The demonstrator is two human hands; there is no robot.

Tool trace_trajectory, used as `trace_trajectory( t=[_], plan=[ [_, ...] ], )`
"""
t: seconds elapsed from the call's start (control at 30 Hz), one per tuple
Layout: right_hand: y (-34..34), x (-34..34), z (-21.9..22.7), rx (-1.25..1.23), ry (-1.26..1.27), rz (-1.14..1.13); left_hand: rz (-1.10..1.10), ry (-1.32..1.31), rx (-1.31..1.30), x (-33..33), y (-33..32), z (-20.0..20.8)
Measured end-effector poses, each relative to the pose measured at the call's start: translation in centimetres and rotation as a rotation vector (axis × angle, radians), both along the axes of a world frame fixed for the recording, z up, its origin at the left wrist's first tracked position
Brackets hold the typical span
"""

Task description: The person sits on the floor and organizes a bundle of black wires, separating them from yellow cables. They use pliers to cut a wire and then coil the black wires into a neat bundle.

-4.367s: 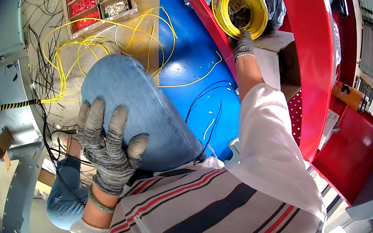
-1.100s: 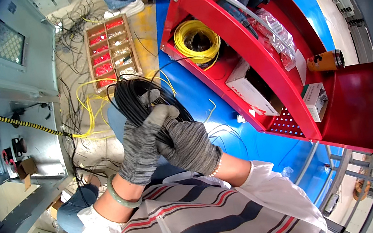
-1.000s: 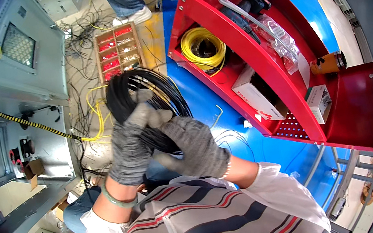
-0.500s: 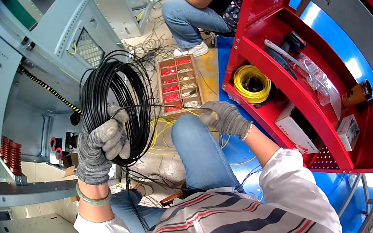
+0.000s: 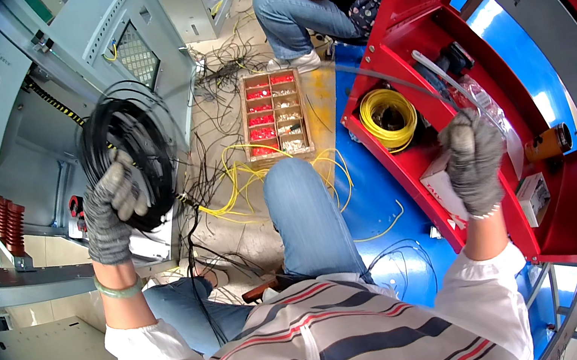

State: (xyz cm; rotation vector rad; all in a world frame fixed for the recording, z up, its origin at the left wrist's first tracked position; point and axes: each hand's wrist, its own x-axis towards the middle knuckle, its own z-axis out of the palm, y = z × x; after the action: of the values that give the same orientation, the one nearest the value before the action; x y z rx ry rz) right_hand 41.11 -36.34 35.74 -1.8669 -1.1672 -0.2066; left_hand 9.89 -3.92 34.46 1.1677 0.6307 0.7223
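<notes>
My left hand, in a grey knit glove, grips a thick coil of black wire beside the open cabinet. Several loops at the coil's right side are smeared by motion. My right hand, gloved alike, is closed and raised in front of the red shelf rack. A blurred strand of the wire runs into its fingers, arching across from the coil's side. The two hands are far apart, with my bent knee between them.
A wooden compartment box of small red and pale parts stands beyond my knee. Loose yellow wire and black wires tangle on the floor. A yellow coil lies on the red rack. A co-worker crouches ahead; grey cabinets stand left.
My right hand has swung right and outward from above my knee, drawing out a strand of black wire. My left hand and the coil have moved left.
</notes>
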Motion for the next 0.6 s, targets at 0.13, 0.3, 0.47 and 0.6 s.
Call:
trace_trajectory(
  t=[0.13, 0.3, 0.47, 0.6],
  plan=[
    [-0.8, -0.5, 2.7, -0.288, 0.237, 0.162, 0.186, 0.022, -0.008, 0.3, 1.2, 0.1],
    [-7.5, 2.4, -1.1, -0.287, 0.553, -0.109, -0.020, 0.006, 0.052, -1.1, 4.9, -0.8],
    [-12.5, -3.9, 3.1, -0.097, 0.492, -0.028, 0.015, 0.026, 0.261, 1.3, 9.3, -0.8],
    [-15.8, -6.8, 7.5, -0.094, 0.319, -0.146, 0.122, 0.072, 0.253, 7.3, 7.2, 0.5]
  ],
)
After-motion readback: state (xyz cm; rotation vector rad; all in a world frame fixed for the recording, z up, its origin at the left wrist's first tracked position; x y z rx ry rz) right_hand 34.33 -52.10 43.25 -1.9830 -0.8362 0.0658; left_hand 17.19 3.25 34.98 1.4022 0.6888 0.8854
